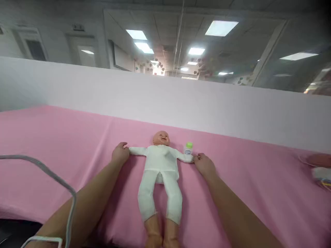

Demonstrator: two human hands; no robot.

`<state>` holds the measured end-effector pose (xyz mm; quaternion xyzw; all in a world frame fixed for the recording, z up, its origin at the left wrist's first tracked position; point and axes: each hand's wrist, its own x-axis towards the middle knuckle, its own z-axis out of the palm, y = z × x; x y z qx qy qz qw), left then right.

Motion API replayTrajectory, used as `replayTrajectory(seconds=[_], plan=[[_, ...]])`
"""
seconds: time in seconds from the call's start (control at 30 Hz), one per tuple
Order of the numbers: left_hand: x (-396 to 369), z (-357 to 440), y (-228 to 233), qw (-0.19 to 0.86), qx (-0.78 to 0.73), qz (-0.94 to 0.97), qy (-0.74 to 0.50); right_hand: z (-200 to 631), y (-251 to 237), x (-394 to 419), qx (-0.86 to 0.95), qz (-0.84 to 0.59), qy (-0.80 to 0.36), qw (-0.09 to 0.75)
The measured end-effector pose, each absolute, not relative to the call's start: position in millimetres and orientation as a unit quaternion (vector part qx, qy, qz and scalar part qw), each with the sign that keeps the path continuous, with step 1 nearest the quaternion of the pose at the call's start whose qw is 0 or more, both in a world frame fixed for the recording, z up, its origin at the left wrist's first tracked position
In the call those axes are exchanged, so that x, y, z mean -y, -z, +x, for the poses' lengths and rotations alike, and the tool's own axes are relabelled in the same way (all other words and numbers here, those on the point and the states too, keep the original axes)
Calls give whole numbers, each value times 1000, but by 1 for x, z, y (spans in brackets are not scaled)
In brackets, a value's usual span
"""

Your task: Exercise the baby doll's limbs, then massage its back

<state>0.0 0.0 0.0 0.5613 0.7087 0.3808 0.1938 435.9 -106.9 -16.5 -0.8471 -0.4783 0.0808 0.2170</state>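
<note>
A baby doll [161, 158] in a white top and white trousers lies on its back, its head away from me and its bare feet towards me. Both its arms stretch out sideways. My left hand [120, 152] is closed at the end of the sleeve on the left, gripping the doll's arm. On the other side, my right hand [204, 164] pinches the end of the doll's other arm at the cuff. The doll's own hands are hidden. Just behind that sleeve stands a small clear bottle [188, 148] with a green cap.
A pink sheet [222, 193] covers the table, with a low white wall [165, 100] along its back and glass above. A grey cable [49, 172] loops over my left forearm. At the far right lie blurred items [322, 172], partly out of view.
</note>
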Motion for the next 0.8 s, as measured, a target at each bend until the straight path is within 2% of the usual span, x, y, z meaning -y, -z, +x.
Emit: replayTrajectory(seconds=[0.27, 0.43, 0.63, 0.8], plan=[[14, 5, -8, 188, -705, 554, -401, 421, 18, 109, 478, -847, -67, 224], [44, 19, -35, 119, -641, 610, -451, 419, 19, 109, 473, -843, -71, 247], [109, 40, -69, 124, -577, 710, -384, 426, 20, 108, 461, -838, -83, 278], [199, 42, -67, 187, -549, 741, -338, 433, 22, 105, 454, -833, -100, 300]])
